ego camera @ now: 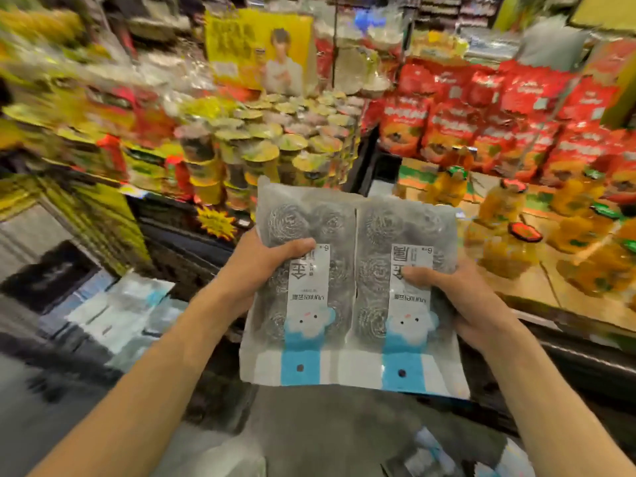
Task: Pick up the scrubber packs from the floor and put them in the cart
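Left hand grips left pack | right hand grips right pack | labels "6"

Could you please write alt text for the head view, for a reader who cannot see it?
Two hands hold two scrubber packs side by side: the left hand grips the left pack, the right hand the right pack. Behind them, blurred store shelves carry red bags and orange bottles.
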`<state>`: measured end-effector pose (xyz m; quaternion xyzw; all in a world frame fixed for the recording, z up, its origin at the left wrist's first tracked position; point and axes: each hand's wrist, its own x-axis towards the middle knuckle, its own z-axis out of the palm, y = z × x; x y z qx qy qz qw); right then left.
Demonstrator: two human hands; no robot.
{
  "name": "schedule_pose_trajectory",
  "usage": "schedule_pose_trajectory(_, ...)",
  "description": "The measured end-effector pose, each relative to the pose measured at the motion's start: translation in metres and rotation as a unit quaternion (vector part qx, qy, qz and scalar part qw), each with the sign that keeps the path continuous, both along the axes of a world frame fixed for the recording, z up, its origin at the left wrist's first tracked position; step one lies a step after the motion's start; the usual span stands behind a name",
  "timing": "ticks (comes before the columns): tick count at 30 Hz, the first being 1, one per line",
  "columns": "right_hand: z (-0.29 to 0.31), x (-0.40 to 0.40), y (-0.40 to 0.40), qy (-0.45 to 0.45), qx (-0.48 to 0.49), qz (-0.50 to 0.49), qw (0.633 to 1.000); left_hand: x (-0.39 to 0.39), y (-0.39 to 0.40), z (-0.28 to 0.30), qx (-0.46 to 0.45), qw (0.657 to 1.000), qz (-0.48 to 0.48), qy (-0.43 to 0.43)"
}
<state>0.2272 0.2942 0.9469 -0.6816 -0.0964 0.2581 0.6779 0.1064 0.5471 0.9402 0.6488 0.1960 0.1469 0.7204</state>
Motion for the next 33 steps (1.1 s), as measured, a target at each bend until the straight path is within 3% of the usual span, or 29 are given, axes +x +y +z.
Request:
schedule_pose_trajectory(9,-0.009,-0.036,0.282,-0.008,-0.041,0.261,0.964,-0.145,0.185,-0.022,-0.045,0.958,0.284,0.010)
schedule_pose_trajectory(17,-0.035,-0.084,0.465,0.007,-0.069,0.389,0.919,-0.230,0.298,-0.052,-0.112,0.909,0.402,0.024)
schedule_pose_trajectory(33,-0.157,-0.024,0.743,0.034,-0.142,0.539,0.829,-0.199,0.471,-0.156,-0.215,0.776,0.588,0.076)
